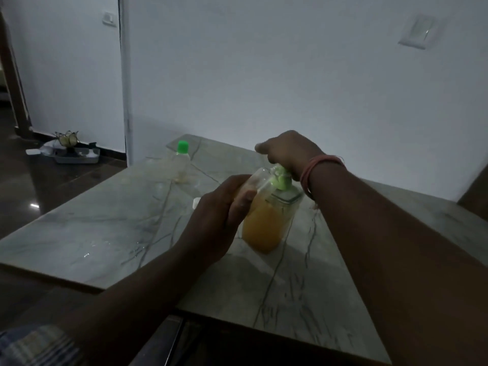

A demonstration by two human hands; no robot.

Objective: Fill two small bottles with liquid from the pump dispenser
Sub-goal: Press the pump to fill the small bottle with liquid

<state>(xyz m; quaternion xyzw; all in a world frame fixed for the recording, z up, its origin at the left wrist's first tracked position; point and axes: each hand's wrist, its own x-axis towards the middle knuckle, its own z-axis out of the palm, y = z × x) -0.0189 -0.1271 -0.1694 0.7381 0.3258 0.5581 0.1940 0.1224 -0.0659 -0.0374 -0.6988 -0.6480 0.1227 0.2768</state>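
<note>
Gripping small bottle (254,180), left hand (219,215), right hand (287,151) seemingly pressing pump dispenser (266,217)

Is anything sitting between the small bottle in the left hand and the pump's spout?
Nothing visible. The left hand holds the small bottle tilted, mouth right at the green pump, which the right hand presses.

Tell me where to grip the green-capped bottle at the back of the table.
Grip the green-capped bottle round its clear body below the cap, coming from the near side. It stands upright and apart from the pump dispenser, so that side looks open.
</note>
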